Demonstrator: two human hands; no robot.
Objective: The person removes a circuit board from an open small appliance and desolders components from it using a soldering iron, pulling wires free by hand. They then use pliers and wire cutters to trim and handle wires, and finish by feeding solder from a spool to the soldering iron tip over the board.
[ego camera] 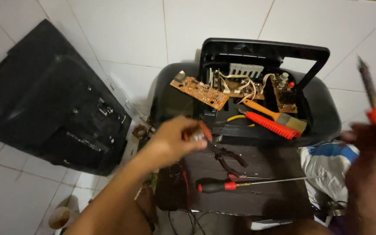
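My left hand point(175, 138) is closed on a small reddish part point(199, 132), blurred by motion, just above the dark work surface point(266, 196). At the right edge my right hand point(370, 165) grips a soldering iron point(373, 93) by its orange handle, tip pointing up. In front of my left hand lie pliers point(227, 157) and a long screwdriver point(236, 185) with a red and black handle. Behind them stands an opened black device point(262, 56) with brown circuit boards point(199, 92) and wires showing.
A paintbrush point(279, 116) and a red-handled tool point(270, 125) rest in the black housing. A large black back cover point(44, 100) lies on the white tiled floor at left. A small cup point(60, 216) sits at lower left, and a white and blue bag point(327, 167) at right.
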